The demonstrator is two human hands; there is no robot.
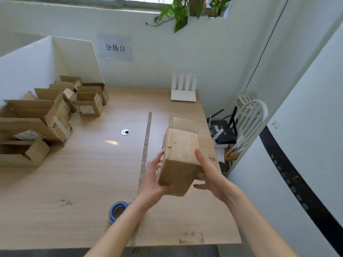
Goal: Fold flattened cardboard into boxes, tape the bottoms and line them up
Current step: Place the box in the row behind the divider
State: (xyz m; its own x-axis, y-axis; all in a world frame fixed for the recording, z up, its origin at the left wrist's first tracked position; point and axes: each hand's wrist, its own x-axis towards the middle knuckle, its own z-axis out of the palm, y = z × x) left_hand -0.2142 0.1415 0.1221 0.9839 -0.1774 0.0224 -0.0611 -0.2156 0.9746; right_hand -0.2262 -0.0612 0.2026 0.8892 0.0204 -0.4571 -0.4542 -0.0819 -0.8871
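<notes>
A small brown cardboard box [181, 154] is held up above the right part of the wooden table [83, 173], its far flaps loose and sticking up. My left hand [155, 180] grips its left side and underside, fingers curled round the near corner. My right hand [209, 175] holds the right side, thumb lying on the top face. A blue tape dispenser [117, 210] with a roll lies on the table near the front edge, just left of my left forearm. Several folded open boxes [46, 115] stand lined up along the table's left side.
A white router [183, 89] stands at the table's back right corner. A white chair [248, 123] with a black router and papers sits beyond the right edge. A round cable hole [125, 132] and a seam strip [145, 151] mark the tabletop.
</notes>
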